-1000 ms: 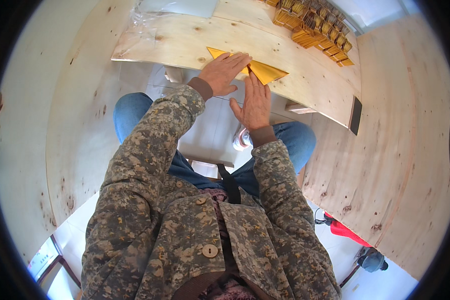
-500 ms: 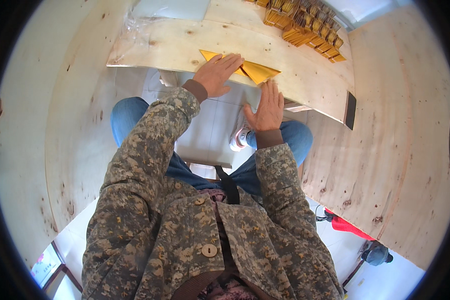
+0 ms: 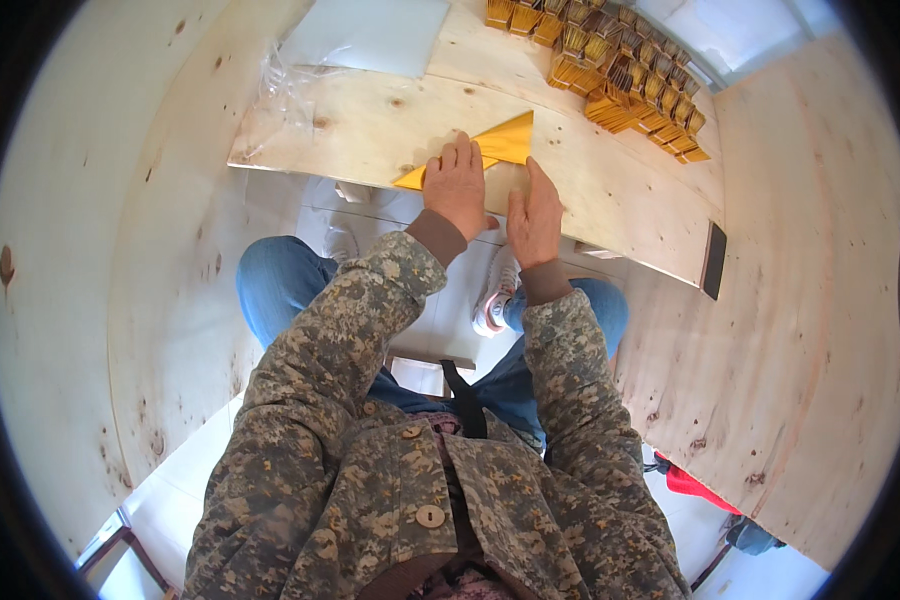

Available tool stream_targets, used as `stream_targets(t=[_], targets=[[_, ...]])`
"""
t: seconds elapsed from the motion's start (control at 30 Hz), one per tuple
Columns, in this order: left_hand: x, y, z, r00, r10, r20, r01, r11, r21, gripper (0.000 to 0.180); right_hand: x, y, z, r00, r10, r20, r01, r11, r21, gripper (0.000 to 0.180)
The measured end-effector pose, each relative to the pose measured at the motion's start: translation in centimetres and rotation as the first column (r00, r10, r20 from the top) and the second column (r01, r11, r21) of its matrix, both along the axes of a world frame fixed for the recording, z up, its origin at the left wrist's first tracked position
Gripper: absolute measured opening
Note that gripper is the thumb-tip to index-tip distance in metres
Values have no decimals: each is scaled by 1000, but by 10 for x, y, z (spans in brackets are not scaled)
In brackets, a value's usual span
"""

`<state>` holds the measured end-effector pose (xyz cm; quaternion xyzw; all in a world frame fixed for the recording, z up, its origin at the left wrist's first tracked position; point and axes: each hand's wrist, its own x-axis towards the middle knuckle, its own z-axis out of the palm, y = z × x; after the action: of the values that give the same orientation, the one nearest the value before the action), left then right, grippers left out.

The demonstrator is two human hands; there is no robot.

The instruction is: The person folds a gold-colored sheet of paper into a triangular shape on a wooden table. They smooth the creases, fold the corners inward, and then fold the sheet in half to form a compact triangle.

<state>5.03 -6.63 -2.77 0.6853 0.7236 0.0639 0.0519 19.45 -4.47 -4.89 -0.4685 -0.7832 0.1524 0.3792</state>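
A folded sheet of gold-yellow paper [image 3: 508,140] lies near the front edge of the wooden table, its pointed ends toward the upper right and lower left. My left hand [image 3: 457,185] rests flat on its middle, fingers stretched out and covering part of the fold. Just right of it, my right hand [image 3: 536,212] is at the table's edge, fingers extended and thumb apart, its fingertips by the paper's right-hand corner. Whether those fingertips touch the paper I cannot tell.
Rows of folded gold paper pieces [image 3: 635,85] stand at the table's back right. A pale sheet [image 3: 370,35] and crumpled clear plastic [image 3: 275,95] lie at the back left. Plywood panels [image 3: 760,250] flank both sides. Below the table [image 3: 360,120] are my knees.
The gold paper has turned, its right end now pointing up and away. My left hand has shifted right and nearer, beside my right hand. The view has tilted slightly.
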Motion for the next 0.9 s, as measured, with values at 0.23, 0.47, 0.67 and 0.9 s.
stream_targets(t=[0.23,0.47,0.67,0.9], targets=[[-3,11,18,974,-23,223,19,1000,20,81,-2,45,-5,1000,19,20,-19,1000,-14,42],[-27,28,5,956,22,293,-73,984,165,42,-3,67,-3,999,-17,33,19,999,-47,33],[-43,41,-4,787,103,608,-166,985,48,26,-13,72,-3,998,-11,-67,3,993,-119,38],[-40,44,-6,805,-1,593,-111,982,153,24,-21,92,0,979,87,-186,-127,968,-217,35]])
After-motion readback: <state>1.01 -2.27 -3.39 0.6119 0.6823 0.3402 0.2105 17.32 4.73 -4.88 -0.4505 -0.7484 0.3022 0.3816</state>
